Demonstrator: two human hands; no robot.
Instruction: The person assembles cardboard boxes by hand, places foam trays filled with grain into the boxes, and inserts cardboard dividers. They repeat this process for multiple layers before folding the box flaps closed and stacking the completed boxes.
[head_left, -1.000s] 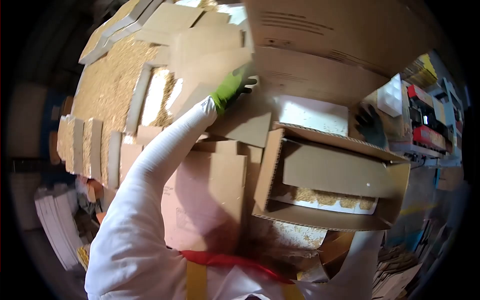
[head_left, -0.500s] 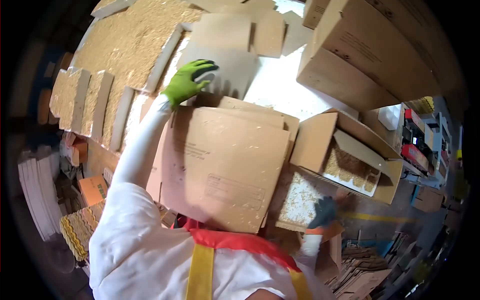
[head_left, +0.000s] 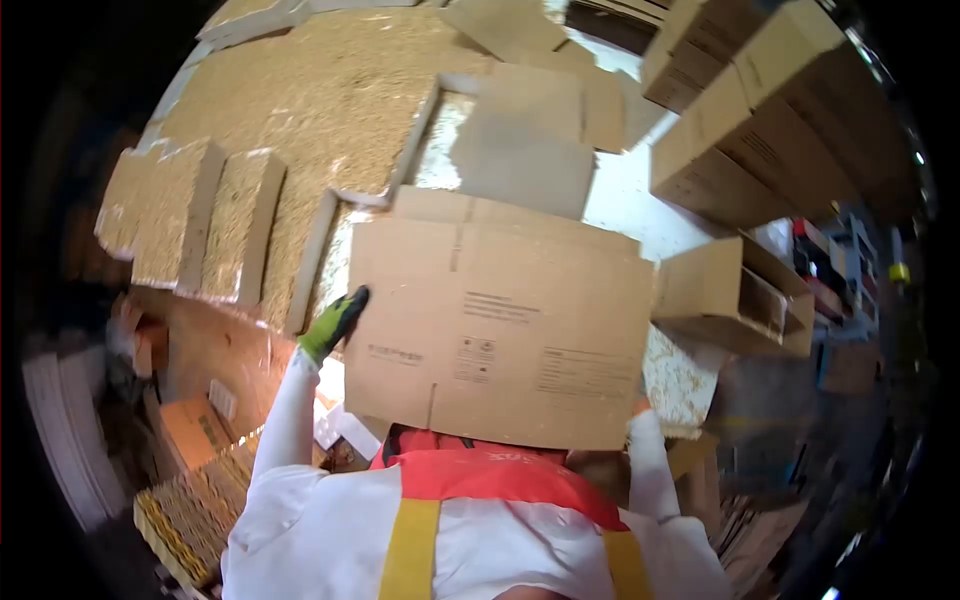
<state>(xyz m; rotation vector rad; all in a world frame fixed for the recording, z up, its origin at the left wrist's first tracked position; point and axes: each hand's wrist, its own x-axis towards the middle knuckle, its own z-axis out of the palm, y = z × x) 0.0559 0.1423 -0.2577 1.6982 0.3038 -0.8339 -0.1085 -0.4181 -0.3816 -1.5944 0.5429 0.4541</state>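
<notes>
A flattened cardboard box (head_left: 495,330) with printed text lies across the front of my body, wide side facing up. My left hand (head_left: 338,322), in a green and black glove, is closed on its left edge. My right hand (head_left: 641,405) is at the lower right edge of the same box. Only a bit of the orange cuff shows there, and the cardboard covers the fingers. Behind the box, more flat cardboard pieces (head_left: 530,145) lie on the white table surface (head_left: 622,200).
Yellowish loose flakes fill white-walled trays (head_left: 300,90) at the left. An open carton (head_left: 705,290) stands at the right, with larger cartons (head_left: 760,130) behind it. An orange box (head_left: 195,435) is low on the left.
My left hand has come down from the far cardboard to the left edge of a flattened box. The box now lies sideways before me. My right hand has moved in to its right edge.
</notes>
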